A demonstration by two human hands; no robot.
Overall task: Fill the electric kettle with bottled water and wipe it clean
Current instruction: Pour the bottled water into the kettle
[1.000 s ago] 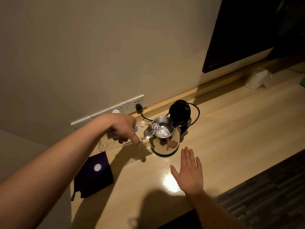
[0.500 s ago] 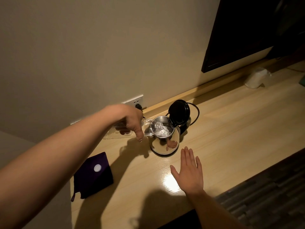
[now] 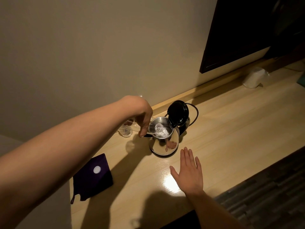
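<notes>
A shiny steel electric kettle (image 3: 165,144) stands on the wooden counter (image 3: 231,129) with its black lid (image 3: 177,114) flipped up. My left hand (image 3: 142,113) grips a clear plastic water bottle (image 3: 130,128), tipped on its side with its neck over the kettle's mouth. Water glints inside the kettle. My right hand (image 3: 189,172) lies flat on the counter just in front of the kettle, fingers apart, holding nothing.
A dark purple cloth (image 3: 94,177) with a white bottle cap (image 3: 97,169) on it lies at the counter's left end. The kettle's black cord (image 3: 195,113) loops behind. A wrapped white cup (image 3: 252,78) stands far right under a dark screen (image 3: 247,30).
My left hand has lifted and swung right, tipping the bottle more steeply over the kettle and hiding the wall sockets. My right hand has stayed put.
</notes>
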